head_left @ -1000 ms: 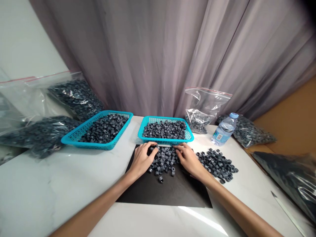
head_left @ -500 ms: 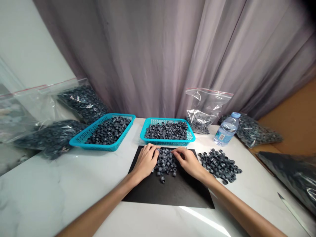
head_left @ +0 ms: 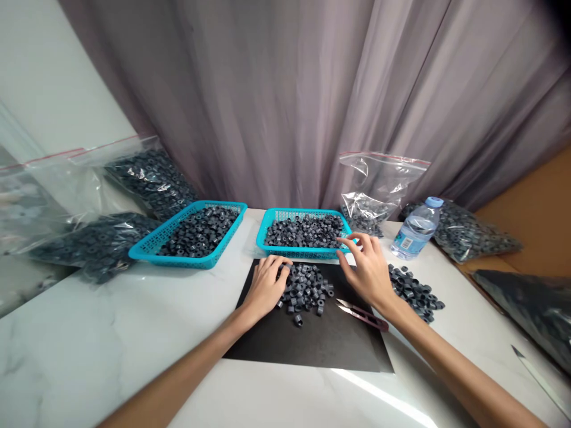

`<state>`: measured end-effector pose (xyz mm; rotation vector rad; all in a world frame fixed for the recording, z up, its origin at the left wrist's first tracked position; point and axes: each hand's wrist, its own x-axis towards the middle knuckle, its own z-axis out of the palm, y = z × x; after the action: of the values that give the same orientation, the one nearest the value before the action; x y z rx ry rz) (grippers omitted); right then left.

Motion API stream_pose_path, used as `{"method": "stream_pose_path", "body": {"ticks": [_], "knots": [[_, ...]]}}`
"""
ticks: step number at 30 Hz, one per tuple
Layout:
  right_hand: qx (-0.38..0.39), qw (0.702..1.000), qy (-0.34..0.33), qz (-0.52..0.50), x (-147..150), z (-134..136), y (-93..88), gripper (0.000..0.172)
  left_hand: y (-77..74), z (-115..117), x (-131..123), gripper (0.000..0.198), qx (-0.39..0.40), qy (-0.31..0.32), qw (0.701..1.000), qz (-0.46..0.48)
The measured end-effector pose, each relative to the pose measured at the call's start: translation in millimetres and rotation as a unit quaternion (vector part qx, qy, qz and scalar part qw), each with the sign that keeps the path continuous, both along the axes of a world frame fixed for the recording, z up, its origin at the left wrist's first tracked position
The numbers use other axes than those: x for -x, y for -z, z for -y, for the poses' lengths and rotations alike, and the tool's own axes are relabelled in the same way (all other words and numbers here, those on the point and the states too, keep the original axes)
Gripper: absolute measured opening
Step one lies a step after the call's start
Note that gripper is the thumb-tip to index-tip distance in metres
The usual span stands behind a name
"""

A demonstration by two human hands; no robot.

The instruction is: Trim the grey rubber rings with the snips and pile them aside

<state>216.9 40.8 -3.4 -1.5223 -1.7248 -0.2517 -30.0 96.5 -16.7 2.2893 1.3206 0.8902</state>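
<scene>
On the black mat (head_left: 285, 348) lies a pile of small dark grey plastic rings (head_left: 306, 288). My left hand (head_left: 267, 282) rests at the pile's left edge, its fingers loosely bent and a little apart, the tips touching the rings. My right hand (head_left: 368, 270) is raised to the right of the pile, thumb and fingers spread, nothing visible between them. Its fingertips are near the front right corner of the middle blue basket (head_left: 303, 254), which holds many such rings. A pair of thread snips (head_left: 362, 315) lies on the mat below my right hand.
A second blue basket (head_left: 178, 260) of rings stands at left. Clear bags of rings (head_left: 154, 178) lie behind it. At right are an upright zip bag (head_left: 379, 190), a water bottle (head_left: 417, 229), loose rings (head_left: 414, 294) and a pointed blade (head_left: 537, 374).
My right hand has left the pile, moving right and up, and its fingers have spread. The thread snips now show beneath it. My left hand stays at the pile. The view has shifted slightly.
</scene>
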Motion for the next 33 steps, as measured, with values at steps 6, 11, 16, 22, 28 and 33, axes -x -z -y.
{"method": "stream_pose_path", "body": {"ticks": [6,11,16,22,28,33], "knots": [[-0.017,0.998,-0.013,0.065,-6,-5,12.6,0.026,-4.0,1,-1,0.025,0.023,0.022,0.998,0.053],[-0.015,0.997,0.001,0.082,2,-4,21.4,0.024,-9.2,10,-2,0.025,0.036,0.000,0.995,0.097],[-0.002,0.994,0.029,0.105,1,-2,19.6,0.025,-10.6,11,-2,0.024,0.039,-0.022,0.991,0.124],[0.002,0.992,0.042,0.115,2,3,18.7,0.023,-4.7,8,0,0.023,0.033,-0.037,0.987,0.154],[-0.005,0.994,0.038,0.106,6,3,14.5,0.021,-2.4,6,0,0.014,0.030,-0.026,0.980,0.193],[-0.003,0.995,-0.001,0.096,15,21,11.4,0.022,-3.1,5,0,0.006,0.019,-0.017,0.976,0.218]]}}
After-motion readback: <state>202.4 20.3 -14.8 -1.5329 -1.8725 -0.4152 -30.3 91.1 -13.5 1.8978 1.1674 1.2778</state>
